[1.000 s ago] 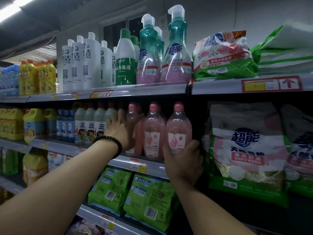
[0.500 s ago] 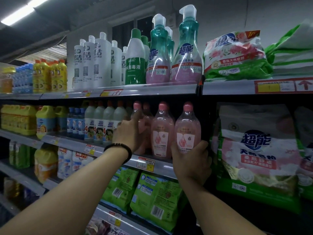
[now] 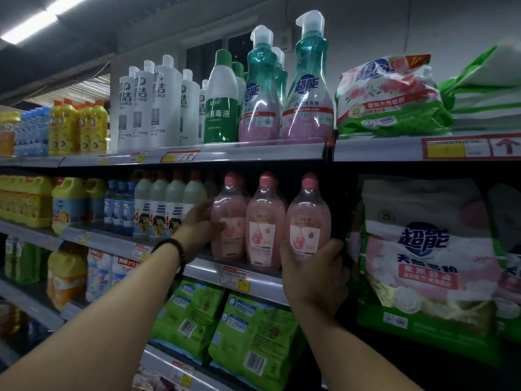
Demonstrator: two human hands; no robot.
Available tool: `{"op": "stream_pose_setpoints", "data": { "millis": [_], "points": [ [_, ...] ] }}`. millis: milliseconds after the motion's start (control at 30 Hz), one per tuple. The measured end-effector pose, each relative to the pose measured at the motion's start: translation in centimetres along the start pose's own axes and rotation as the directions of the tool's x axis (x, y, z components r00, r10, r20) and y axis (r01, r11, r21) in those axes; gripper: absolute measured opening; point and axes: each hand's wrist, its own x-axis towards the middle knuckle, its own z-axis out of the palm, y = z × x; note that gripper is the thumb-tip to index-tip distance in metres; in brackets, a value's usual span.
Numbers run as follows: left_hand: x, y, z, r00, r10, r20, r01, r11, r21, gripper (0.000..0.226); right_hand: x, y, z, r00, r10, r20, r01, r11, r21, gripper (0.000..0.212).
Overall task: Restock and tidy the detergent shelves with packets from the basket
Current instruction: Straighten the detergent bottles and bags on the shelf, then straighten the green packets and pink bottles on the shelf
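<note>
1. L grip [image 3: 197,227]: my fingers curl round the left side of the L pink bottle [image 3: 227,218], thumb on its front. Beaded bracelet [image 3: 176,251] at the wrist.
2. R grip [image 3: 313,277]: holds the R pink bottle [image 3: 308,221] low, near the base. Thumb is on its left, fingers wrapped round its right.
3. Mid pink bottle [image 3: 263,230]: upright, close-packed btwn the other two; neither grip on it.
4. All 3 bottles stand caps up at the front of the mid shelf [image 3: 203,270].
5. Green packets [image 3: 253,337]: task stock, upright w/ barcodes facing out, on the shelf below, under both grips.
6. Soap-powder bag [image 3: 423,249]: next bay, just right of the R pink bottle.
7. Top shelf [image 3: 253,152]: teal pump bottles [image 3: 308,94], disinfectant bottle [image 3: 221,108], white bottles [image 3: 166,108].
</note>
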Motion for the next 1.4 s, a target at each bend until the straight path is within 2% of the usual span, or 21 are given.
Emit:
{"op": "stream_pose_setpoints", "data": {
  "millis": [100, 167, 233, 300, 367, 467, 567, 733, 967, 1133, 1233, 1300, 1333, 1400],
  "points": [
    [0.6, -1.1, -1.1, 0.993, -0.042, 0.113, 0.063, 0.980, -0.187, 0.043, 0.1, 0.1, 0.2, 1.000, -0.009, -0.005, 0.009, 1.000, -0.014, 0.086],
    [0.7, -1.5, -1.2, 0.981, -0.060, 0.183, 0.103, 0.966, -0.238, 0.038, 0.2, 0.1, 0.2, 1.000, -0.006, -0.001, 0.006, 1.000, -0.019, 0.086],
    [1.0, -2.0, -0.9, 0.982, -0.066, 0.178, 0.114, 0.955, -0.273, 0.045, 0.3, 0.1, 0.3, 1.000, -0.003, 0.001, 0.003, 1.000, -0.021, 0.087],
    [1.0, -2.3, -0.1, 0.991, -0.080, 0.110, 0.111, 0.944, -0.309, 0.043, 0.3, 0.2, 0.3, 1.000, -0.005, -0.002, 0.005, 1.000, -0.025, 0.087],
    [0.2, -1.8, 1.3, 0.998, -0.053, -0.026, 0.046, 0.978, -0.206, 0.025, 0.2, 0.2, 0.3, 1.000, -0.010, -0.008, 0.010, 1.000, -0.027, 0.088],
    [-0.8, -1.8, 3.4, 0.959, 0.131, -0.252, -0.110, 0.989, 0.097, 0.032, 0.2, 0.3, 0.3, 1.000, -0.009, -0.010, 0.008, 0.999, -0.032, 0.089],
    [-0.5, -2.5, 4.1, 0.912, 0.259, -0.317, -0.204, 0.959, 0.197, 0.034, 0.1, 0.2, 0.2, 1.000, 0.000, -0.011, 0.000, 1.000, -0.023, 0.085],
    [-0.5, -2.8, 4.7, 0.864, 0.310, -0.397, -0.183, 0.928, 0.326, 0.032, 0.1, 0.2, 0.3, 1.000, -0.005, -0.024, 0.004, 1.000, -0.023, 0.083],
    [-0.5, -3.4, 4.8, 0.834, 0.421, -0.356, -0.268, 0.873, 0.407, 0.033, 0.2, 0.4, 0.5, 0.999, -0.025, -0.030, 0.023, 0.999, -0.042, 0.087],
    [-1.2, -3.3, 3.8, 0.883, 0.388, -0.264, -0.256, 0.869, 0.423, 0.032, 0.3, -0.1, 0.0, 0.999, 0.001, 0.043, -0.001, 1.000, 0.015, 0.088],
    [-3.2, -3.5, 3.1, 0.868, 0.375, -0.326, -0.183, 0.851, 0.492, 0.033, 0.3, -0.4, -1.1, 0.991, 0.030, 0.128, -0.039, 0.997, 0.068, 0.094],
    [-6.9, -4.3, 3.0, 0.827, 0.431, -0.360, -0.171, 0.804, 0.570, 0.025, -0.7, 0.1, -2.6, 0.995, 0.055, 0.083, -0.067, 0.987, 0.148, 0.096],
    [-9.1, -5.0, 3.1, 0.821, 0.466, -0.330, -0.213, 0.786, 0.580, 0.022, -1.8, 0.8, -3.4, 1.000, 0.022, 0.020, -0.025, 0.977, 0.211, 0.088],
    [-13.5, -7.3, 3.3, 0.843, 0.499, -0.201, -0.312, 0.757, 0.574, 0.022, -5.8, 2.9, -5.0, 0.988, -0.145, -0.047, 0.152, 0.933, 0.326, 0.057]
  ]
}}
